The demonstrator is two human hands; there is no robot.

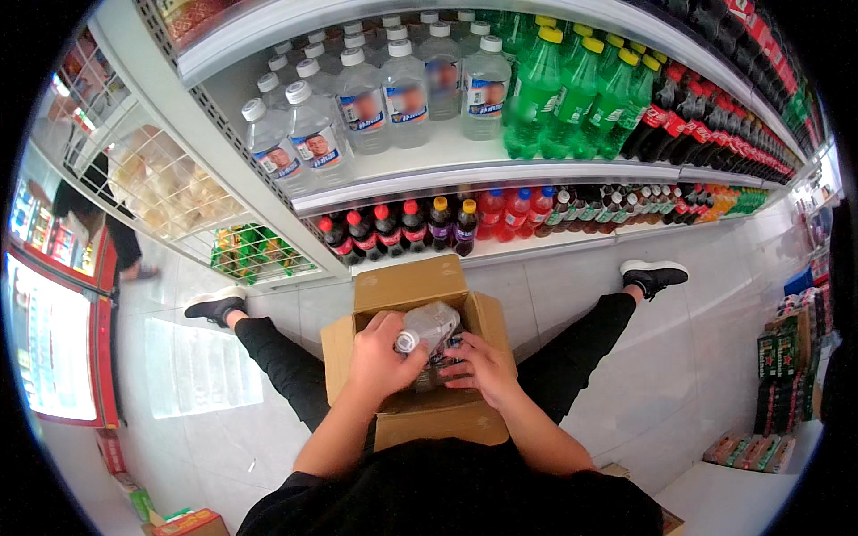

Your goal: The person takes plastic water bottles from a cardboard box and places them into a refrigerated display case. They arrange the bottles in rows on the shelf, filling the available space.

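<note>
Between my legs an open cardboard box stands on the floor, its flaps folded outwards. My left hand grips a clear plastic bottle with a white cap, near the cap end. That bottle lies tilted at the mouth of the box, its base pointing away from me. On the other side of it is my right hand, fingers spread; whether the fingertips touch the bottle is unclear. Below the hands, the box's contents are mostly hidden. Ahead, similar clear bottles with white caps and printed labels stand in rows on a shelf.
Green bottles and dark cola bottles continue along that shelf. Assorted drinks line the bottom shelf. A wire rack and lit fridge are at left, with a person's leg nearby. Stacked drink packs stand right.
</note>
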